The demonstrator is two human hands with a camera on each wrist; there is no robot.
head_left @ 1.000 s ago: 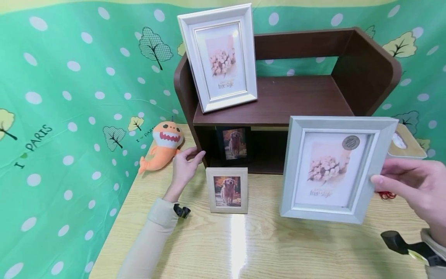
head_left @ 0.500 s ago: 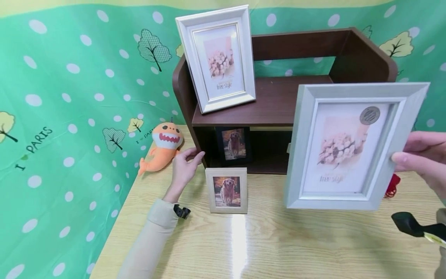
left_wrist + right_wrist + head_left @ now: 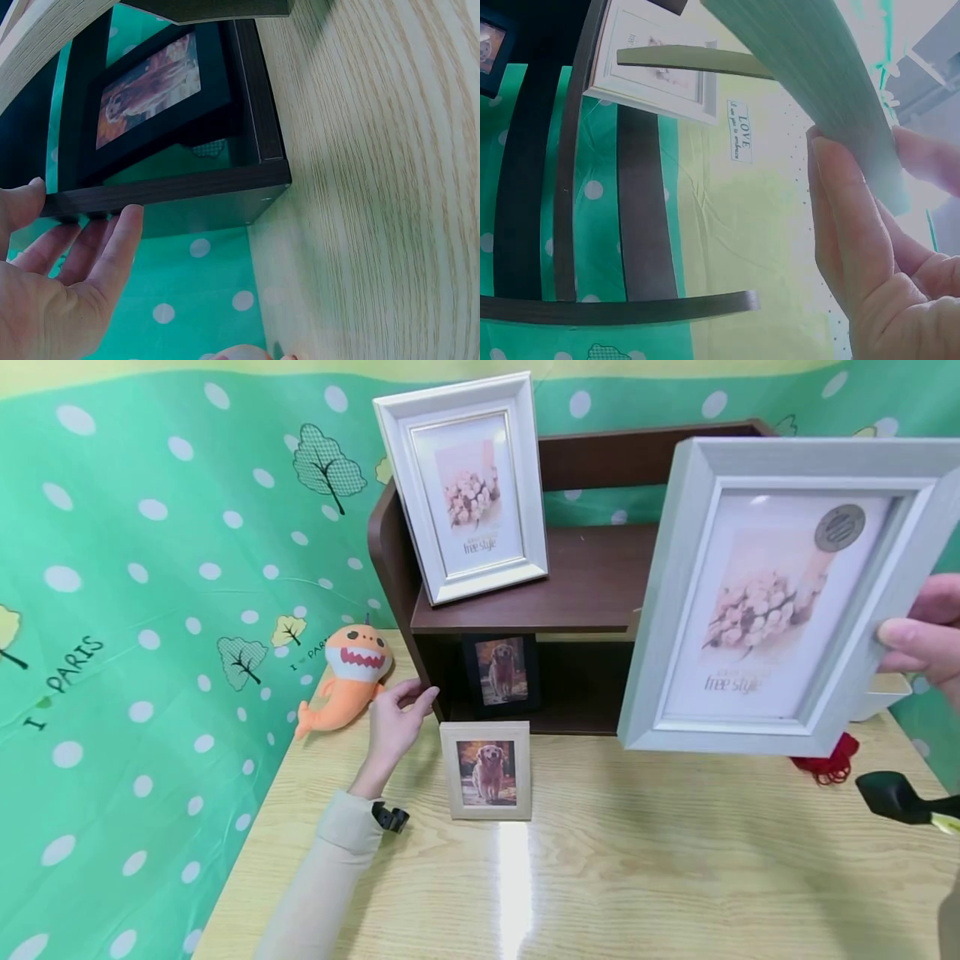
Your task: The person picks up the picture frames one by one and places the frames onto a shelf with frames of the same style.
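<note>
My right hand pinches a pale grey picture frame by its right side, thumb on the front. The frame is lifted in front of the shelf's right half, tilted, with a flower print and a round grey sticker behind its glass. Seen from the right wrist, the grey frame is edge-on between thumb and fingers. My left hand holds the left side panel of a dark brown shelf near its front edge. In the left wrist view, the thumb and fingers lie on either side of the panel.
A white frame leans on the upper shelf's left end. A black frame stands in the lower compartment, a beige frame before it on the wooden table. An orange plush shark lies left; red cord lies right.
My right hand has lifted the grey picture frame upward and to the right, nearer the camera, so it hides the shelf's right end. My left hand stays on the side panel.
</note>
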